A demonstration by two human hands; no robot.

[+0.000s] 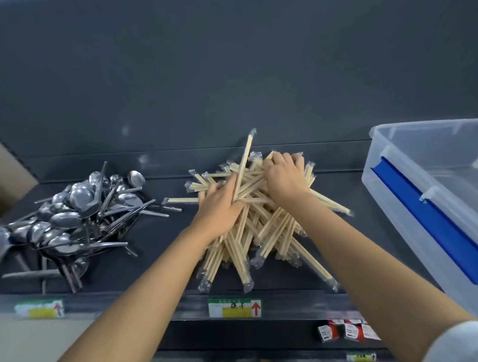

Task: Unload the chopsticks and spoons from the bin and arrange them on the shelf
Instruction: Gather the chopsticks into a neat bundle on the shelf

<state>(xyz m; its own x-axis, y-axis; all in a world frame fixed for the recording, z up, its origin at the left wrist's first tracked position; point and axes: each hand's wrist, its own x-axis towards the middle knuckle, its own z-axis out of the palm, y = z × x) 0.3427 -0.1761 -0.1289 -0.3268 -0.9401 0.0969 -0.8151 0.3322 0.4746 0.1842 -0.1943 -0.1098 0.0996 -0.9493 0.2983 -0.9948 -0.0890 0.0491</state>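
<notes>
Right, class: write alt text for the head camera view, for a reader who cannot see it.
Both hands, left hand and right hand, press into a jumbled pile of wrapped wooden chopsticks on a dark shelf. A heap of metal spoons lies to the left, and a clear plastic bin with a blue part stands at the right.

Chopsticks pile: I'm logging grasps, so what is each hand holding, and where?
Left hand grips several wrapped chopsticks around mid-length, one sticking upward. Right hand closes over sticks at the pile's far top.
</notes>
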